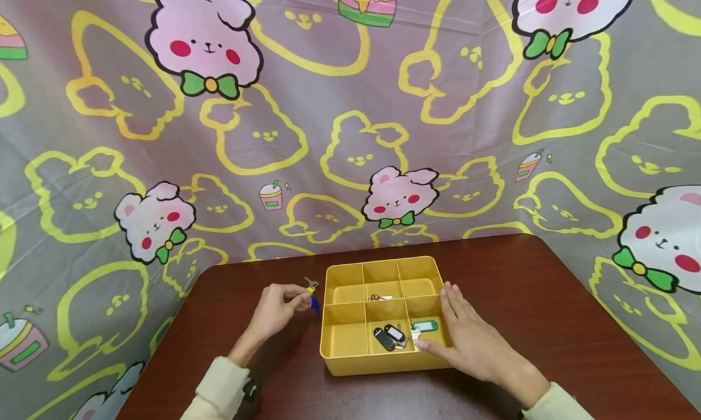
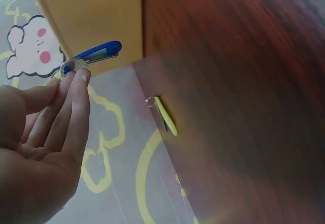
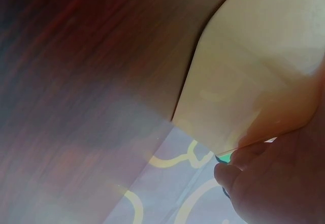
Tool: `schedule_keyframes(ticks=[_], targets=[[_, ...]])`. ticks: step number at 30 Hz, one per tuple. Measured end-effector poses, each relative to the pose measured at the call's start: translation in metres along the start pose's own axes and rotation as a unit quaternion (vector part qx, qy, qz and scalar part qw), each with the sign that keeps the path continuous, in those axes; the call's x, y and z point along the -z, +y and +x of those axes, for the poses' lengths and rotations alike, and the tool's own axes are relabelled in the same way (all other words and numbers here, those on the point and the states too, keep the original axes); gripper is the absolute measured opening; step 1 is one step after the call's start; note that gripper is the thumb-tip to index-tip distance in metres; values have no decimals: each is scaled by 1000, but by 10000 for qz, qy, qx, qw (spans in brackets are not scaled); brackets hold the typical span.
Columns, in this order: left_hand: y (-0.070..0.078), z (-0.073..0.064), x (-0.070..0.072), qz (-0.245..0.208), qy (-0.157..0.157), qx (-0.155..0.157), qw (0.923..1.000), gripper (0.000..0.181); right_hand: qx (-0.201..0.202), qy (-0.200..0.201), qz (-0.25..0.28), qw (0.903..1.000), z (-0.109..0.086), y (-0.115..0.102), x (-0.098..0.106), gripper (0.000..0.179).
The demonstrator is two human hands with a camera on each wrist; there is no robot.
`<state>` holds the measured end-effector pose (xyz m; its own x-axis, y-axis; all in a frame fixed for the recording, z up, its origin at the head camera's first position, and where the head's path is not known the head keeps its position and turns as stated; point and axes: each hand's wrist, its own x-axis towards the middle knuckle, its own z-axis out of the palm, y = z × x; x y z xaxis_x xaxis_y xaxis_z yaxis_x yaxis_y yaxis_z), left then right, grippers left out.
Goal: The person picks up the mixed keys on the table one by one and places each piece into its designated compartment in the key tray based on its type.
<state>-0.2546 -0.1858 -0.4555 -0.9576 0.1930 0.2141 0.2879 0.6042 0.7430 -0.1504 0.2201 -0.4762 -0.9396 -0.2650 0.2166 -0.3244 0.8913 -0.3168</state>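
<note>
My left hand (image 1: 279,310) pinches a blue key tag (image 1: 314,305) between its fingertips, just left of the yellow divided tray (image 1: 358,364). In the left wrist view the blue tag points away from the fingertips, with metal at its near end. A yellow key tag (image 1: 311,290) with a key lies on the table behind that hand. My right hand (image 1: 482,341) rests on the tray's right rim, fingers straight, thumb over the front right compartment. There lies a green key tag (image 1: 426,326), with keys near the thumb. Black key tags (image 1: 384,339) lie in the front middle compartment.
In the back middle compartment is a small red key tag (image 1: 378,297). The tray stands on a dark reddish-brown table (image 1: 547,310). A grey cloth (image 1: 306,164) with cartoon figures hangs behind and beside the table.
</note>
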Motion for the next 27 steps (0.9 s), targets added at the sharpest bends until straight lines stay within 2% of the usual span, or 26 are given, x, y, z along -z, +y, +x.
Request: schedule_keyframes(ticks=[5, 11, 18, 27], targets=[[5, 0, 4, -508, -21, 14, 9987, 11, -6, -5, 20, 10000, -1, 0, 0, 116], [10, 1, 9, -841, -68, 60, 9964, 12, 1, 23, -1, 10000, -1, 0, -1, 115], [18, 1, 14, -1127, -143, 84, 9935, 16, -7, 3, 11, 10000, -1, 0, 0, 116], [34, 4, 20, -1400, -114, 291, 9897, 16, -19, 25, 30, 10000, -1, -2, 2, 116]])
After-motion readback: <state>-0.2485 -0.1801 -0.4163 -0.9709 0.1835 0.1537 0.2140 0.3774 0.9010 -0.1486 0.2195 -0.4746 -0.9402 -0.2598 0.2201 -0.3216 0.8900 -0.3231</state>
